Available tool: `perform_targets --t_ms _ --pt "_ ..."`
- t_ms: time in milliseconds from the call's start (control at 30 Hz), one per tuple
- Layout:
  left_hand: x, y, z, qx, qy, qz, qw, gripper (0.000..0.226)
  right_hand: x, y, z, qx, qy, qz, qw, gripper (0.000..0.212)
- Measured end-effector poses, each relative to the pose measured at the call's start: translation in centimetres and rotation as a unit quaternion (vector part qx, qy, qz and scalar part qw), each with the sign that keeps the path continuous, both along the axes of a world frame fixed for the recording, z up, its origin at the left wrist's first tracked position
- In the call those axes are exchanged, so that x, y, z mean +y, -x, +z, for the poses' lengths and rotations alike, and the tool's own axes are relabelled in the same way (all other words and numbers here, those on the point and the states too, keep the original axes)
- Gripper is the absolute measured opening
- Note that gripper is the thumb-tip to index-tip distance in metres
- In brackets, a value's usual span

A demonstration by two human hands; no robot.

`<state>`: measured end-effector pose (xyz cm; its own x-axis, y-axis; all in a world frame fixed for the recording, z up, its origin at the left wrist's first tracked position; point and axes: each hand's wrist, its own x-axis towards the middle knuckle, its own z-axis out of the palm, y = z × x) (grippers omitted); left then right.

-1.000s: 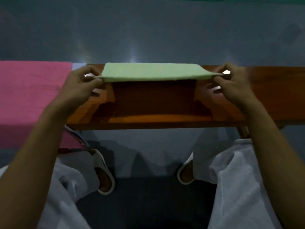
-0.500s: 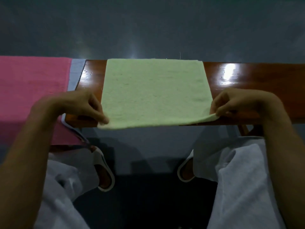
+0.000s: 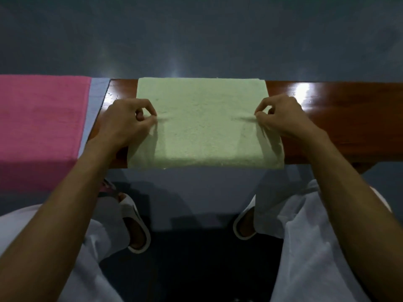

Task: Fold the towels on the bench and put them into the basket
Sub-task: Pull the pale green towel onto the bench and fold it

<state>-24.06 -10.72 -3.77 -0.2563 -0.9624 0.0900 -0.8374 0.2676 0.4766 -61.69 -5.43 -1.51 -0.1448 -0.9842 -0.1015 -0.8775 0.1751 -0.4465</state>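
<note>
Dark grey floor (image 3: 196, 35) fills the far half of the view, with two pale glints of light on it just beyond the bench (image 3: 340, 127), a glossy reddish-brown wooden plank running left to right across the scene. A bright reflection sits on the wood to the right. A pale green towel (image 3: 202, 125) lies flat across the middle of the bench, its far edge in line with the bench's far edge and its near edge reaching the near edge, perhaps just over it. The left hand (image 3: 128, 123) pinches the towel's left edge about halfway along, thumb and forefinger closed on the cloth, which puckers into small creases there. The right hand (image 3: 281, 116) does the same on the right edge, fingertips closed on a small ridge of fabric. Both forearms reach in from the near side, bare.

To the left, a pink towel (image 3: 41, 118) covers that end of the bench and hangs down over its near side. Between it and the bare wood shows a narrow strip of light blue cloth (image 3: 96, 101), lying under the pink one. Below the bench, near the viewer, are the person's white trousers (image 3: 309, 247) and two white slippers (image 3: 135, 227) on the floor, one on each side. No basket is in view.
</note>
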Motion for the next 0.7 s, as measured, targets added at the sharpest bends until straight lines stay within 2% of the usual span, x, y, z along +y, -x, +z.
perform_targets --t_ms 133,300,433,533,600,700 --pt "0.0 0.4 0.1 -0.003 0.007 0.016 1.0 0.029 0.3 0.2 0.2 -0.012 0.002 -0.002 1.0 0.027" --pt "0.3 1.2 0.1 -0.006 0.028 -0.01 1.0 0.035 0.8 -0.2 0.6 -0.023 -0.007 0.009 1.0 0.025" --pt "0.4 2.9 0.4 0.03 0.117 -0.004 0.993 0.033 0.6 -1.2 0.8 -0.007 0.082 0.038 0.996 0.023" --pt "0.7 5.4 0.0 0.049 0.157 -0.012 0.986 0.02 -0.2 -3.5 0.3 -0.032 0.141 0.064 0.987 0.017" --pt "1.0 7.3 -0.6 0.057 0.148 -0.03 0.987 0.022 -0.9 -6.1 -0.4 -0.039 0.154 0.084 0.984 0.03" --pt "1.3 9.9 -1.7 0.05 0.107 -0.069 0.991 0.045 -1.7 -10.5 -1.9 -0.012 0.127 0.12 0.985 0.052"
